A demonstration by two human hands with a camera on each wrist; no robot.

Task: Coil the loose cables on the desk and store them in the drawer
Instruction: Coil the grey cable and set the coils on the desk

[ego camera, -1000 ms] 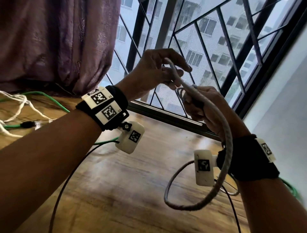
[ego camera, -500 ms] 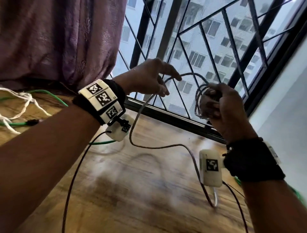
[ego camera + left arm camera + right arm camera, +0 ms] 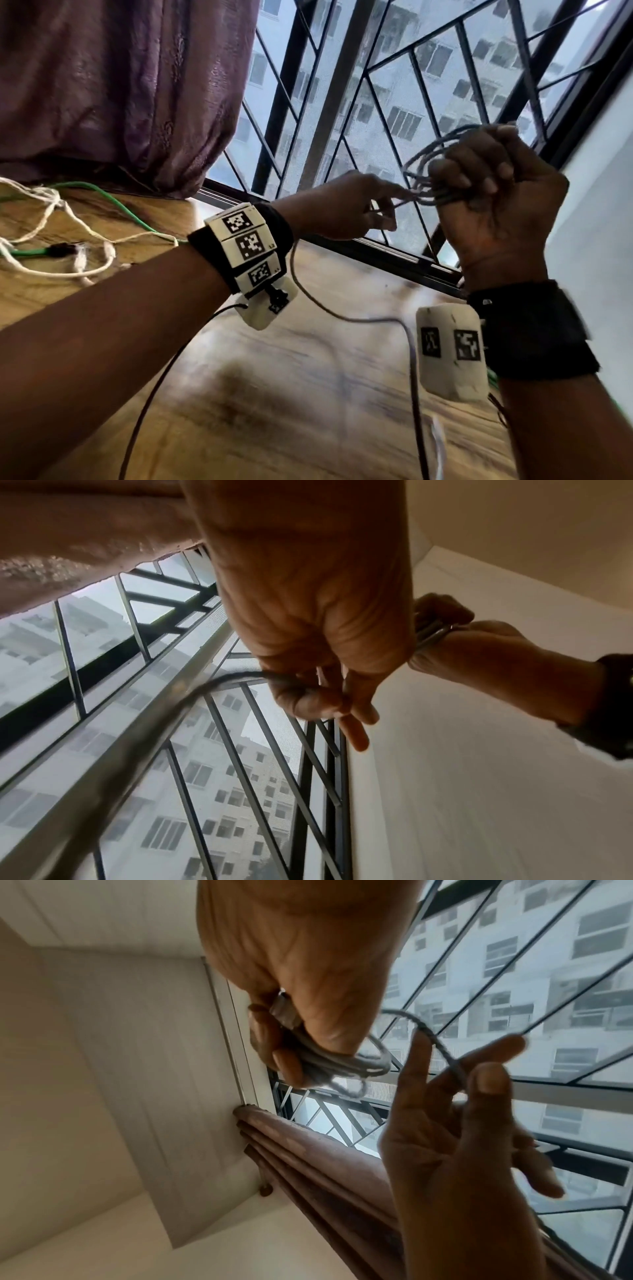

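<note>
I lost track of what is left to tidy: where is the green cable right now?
In the head view the green cable lies at far left on the wooden desk, tangled with a white cord, below the purple curtain.

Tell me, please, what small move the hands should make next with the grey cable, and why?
Probably the left hand should carry its strand round into another loop for the right hand to catch. The right hand already clasps several loops of the grey cable, while the left pinches the free run, and a long tail hangs over the desk, uncoiled.
</note>
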